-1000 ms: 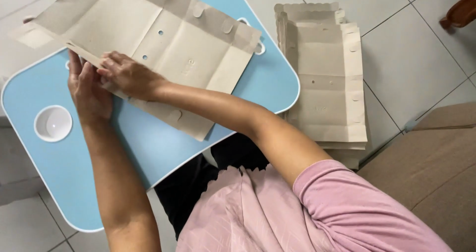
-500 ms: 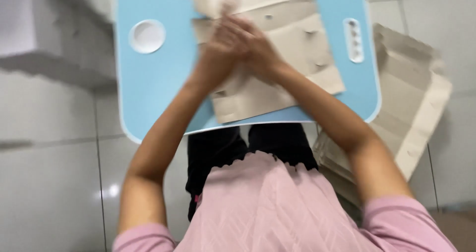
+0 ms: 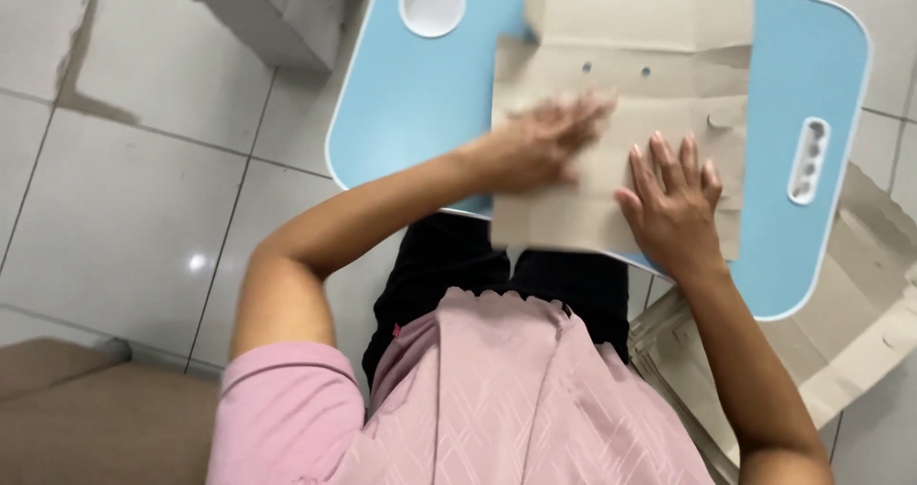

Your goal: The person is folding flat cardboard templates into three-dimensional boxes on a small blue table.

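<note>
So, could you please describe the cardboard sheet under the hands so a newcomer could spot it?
Find the light blue lap table. The flat brown cardboard sheet lies across it, under both hands. Unlike the cardboard stack on the floor, it lies alone on the table.

left hand [image 3: 544, 141] motion-blurred, cardboard sheet [image 3: 630, 74] top cropped

Both hands are lying flat on a cardboard sheet [image 3: 621, 113] that is resting on a blue desk [image 3: 420, 113]: the left hand [image 3: 544, 141], blurred, beside the right hand [image 3: 673, 203]. More cardboard [image 3: 860, 304] is lying on the floor right of the desk.
</note>
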